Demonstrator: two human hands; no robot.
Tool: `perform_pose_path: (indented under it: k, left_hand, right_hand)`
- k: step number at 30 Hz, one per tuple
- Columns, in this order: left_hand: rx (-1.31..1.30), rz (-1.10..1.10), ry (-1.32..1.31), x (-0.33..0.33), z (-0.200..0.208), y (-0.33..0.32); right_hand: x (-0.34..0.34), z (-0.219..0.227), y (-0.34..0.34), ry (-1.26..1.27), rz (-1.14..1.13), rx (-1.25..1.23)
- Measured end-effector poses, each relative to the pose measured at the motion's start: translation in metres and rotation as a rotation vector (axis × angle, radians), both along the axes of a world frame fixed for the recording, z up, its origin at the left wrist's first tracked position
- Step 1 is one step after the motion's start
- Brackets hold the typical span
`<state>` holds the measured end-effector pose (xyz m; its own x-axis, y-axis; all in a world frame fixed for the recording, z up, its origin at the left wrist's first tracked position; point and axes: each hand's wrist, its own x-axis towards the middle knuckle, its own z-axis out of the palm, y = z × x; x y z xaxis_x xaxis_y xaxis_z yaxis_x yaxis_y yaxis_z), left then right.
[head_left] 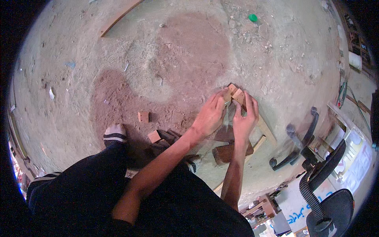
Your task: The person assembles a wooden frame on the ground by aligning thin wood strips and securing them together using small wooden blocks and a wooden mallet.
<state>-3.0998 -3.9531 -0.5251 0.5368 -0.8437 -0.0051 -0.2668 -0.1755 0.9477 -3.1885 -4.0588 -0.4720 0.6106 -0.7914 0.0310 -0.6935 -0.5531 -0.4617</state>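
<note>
Out over the floor, my two hands meet around small pieces of pale brown wood. The fingers of my left hand (211, 113) are closed on a small wooden block (231, 87). Against it, my right hand (245, 118) pinches a second wooden block (238, 94) between thumb and fingers. The two blocks touch or nearly touch, but the fingers hide how they meet. A thin light-coloured sliver shows by the left fingertips, too small to name. Below my right wrist lies a dark brown block (224, 155), partly covered by the forearm.
A loose wooden block (143, 117) and another block (154, 136) lie near my left foot (115, 133). Light wooden strips (267, 131) lie right of my hands. An office chair (329, 209) and a castor base (298, 142) stand at right. A green cap (252, 17) lies far off.
</note>
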Motion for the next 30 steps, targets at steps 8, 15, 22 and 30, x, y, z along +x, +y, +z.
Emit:
perform_pose_path:
  k: [8, 15, 22, 30]
  left_hand:
    - [-0.019, 0.009, 0.001, 0.001, -0.001, -0.001]
    - [-0.016, -0.033, -0.065, 0.004, -0.001, -0.001]
    - [0.067, -0.028, 0.05, 0.012, 0.013, -0.003]
    - [-0.048, -0.009, -0.122, 0.023, 0.028, -0.037]
  right_hand:
    - [-0.005, 0.002, 0.0, -0.042, -0.007, 0.045]
    - [-0.01, 0.01, 0.003, -0.07, -0.026, 0.039]
    - [-0.027, 0.024, -0.007, -0.127, -0.136, 0.036]
    - [-0.041, 0.021, -0.001, -0.204, -0.198, 0.068]
